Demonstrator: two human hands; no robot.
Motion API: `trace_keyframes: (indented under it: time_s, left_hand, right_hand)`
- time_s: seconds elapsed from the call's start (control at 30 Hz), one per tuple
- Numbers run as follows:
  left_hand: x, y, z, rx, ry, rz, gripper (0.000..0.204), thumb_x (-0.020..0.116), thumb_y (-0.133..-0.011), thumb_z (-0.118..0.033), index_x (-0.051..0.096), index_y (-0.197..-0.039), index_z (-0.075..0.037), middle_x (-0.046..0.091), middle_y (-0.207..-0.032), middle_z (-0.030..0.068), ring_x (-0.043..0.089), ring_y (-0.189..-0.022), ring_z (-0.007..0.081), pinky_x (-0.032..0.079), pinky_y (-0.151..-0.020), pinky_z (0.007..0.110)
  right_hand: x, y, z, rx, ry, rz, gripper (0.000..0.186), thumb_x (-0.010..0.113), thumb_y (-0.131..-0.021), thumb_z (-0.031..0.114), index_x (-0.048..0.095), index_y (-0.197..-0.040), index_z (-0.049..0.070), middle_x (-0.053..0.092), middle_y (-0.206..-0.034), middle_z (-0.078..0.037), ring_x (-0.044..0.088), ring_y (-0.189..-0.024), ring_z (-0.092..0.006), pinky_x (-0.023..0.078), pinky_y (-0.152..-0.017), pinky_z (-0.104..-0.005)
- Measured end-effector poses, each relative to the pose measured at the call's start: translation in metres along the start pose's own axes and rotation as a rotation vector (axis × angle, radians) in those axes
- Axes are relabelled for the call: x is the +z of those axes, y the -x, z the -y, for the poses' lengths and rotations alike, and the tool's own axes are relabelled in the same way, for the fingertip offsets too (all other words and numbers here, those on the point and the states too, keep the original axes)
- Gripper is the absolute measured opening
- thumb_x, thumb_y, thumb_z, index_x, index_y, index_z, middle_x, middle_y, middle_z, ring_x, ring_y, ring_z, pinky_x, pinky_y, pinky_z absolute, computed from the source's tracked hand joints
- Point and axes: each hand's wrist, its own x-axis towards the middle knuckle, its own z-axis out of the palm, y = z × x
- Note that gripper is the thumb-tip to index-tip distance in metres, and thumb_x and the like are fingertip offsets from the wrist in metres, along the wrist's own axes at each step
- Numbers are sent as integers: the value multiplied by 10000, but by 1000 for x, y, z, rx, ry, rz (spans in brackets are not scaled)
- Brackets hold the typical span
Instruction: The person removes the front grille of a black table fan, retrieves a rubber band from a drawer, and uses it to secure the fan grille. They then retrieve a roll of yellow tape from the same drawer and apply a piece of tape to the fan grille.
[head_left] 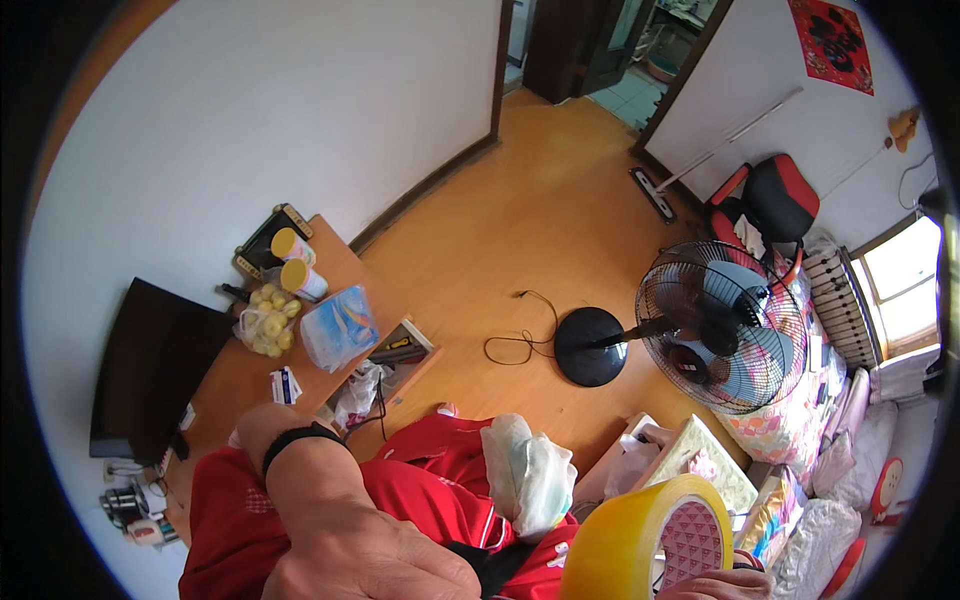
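Observation:
A large roll of yellow tape (610, 545) stands tilted at the lower right, its patterned pink inner core facing right. The fingers of my right hand (722, 584) are closed on its near side; the lower edge cuts off the rest of that hand. My left hand (375, 562), below a black wristband (300, 437), shows its back, with knuckles bent and fingers curling down out of view. What it holds, if anything, is hidden. Between the hands, a crumpled whitish-green plastic bag (528, 475) lies against red clothing (425, 470).
On the left, a wooden desk (228, 375) bears a dark monitor (165, 370), a bag of yellow fruit (267, 322), yellow-lidded canisters (303, 279) and a blue package (340, 327). Its drawer (408, 365) stands pulled out. A black pedestal fan (715, 330), its cord on the floor, stands ahead right.

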Motion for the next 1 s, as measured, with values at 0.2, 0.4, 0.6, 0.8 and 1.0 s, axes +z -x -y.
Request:
trace_keyframes:
  time_s: [0.2,0.4,0.6,0.8,1.0]
  left_hand:
    - [16,0,0,71,-10,-34,92,647,-850,34,691,-831,112,689,-830,244,666,-665,288,544,-531,346]
    - [14,14,-18,120,-12,-165,66,650,-840,45,682,-817,99,690,-850,250,659,-653,260,528,-532,323]
    - [16,125,7,-516,-226,-429,122,625,-967,-70,662,-1056,4,705,-860,112,666,-645,163,543,-574,292]
    - [-13,353,73,-1256,-302,-1368,160,565,-982,-40,594,-1138,-17,736,-881,159,653,-587,127,515,-542,230]
    - [-25,561,85,-1258,-379,-1958,49,644,-915,-80,643,-935,-35,720,-842,99,666,-651,139,523,-542,266]
  right_hand:
    - [-18,6,10,73,-71,105,436,712,-607,141,729,-1000,-47,599,-770,-123,596,-586,-189,438,-489,-281]
    - [-39,32,2,280,-3,324,178,633,-911,68,715,-1028,-38,681,-916,-197,635,-697,-295,533,-649,-377]
    - [3,99,-47,517,130,99,150,603,-869,-45,715,-958,-91,727,-936,-193,683,-706,-298,534,-798,-370]
    - [74,105,-141,852,-66,133,131,597,-971,106,675,-910,22,658,-846,-59,633,-790,-128,508,-713,-245]
    - [166,103,-191,985,-232,250,95,619,-981,55,693,-963,-4,674,-902,-15,604,-840,-85,493,-787,-234]
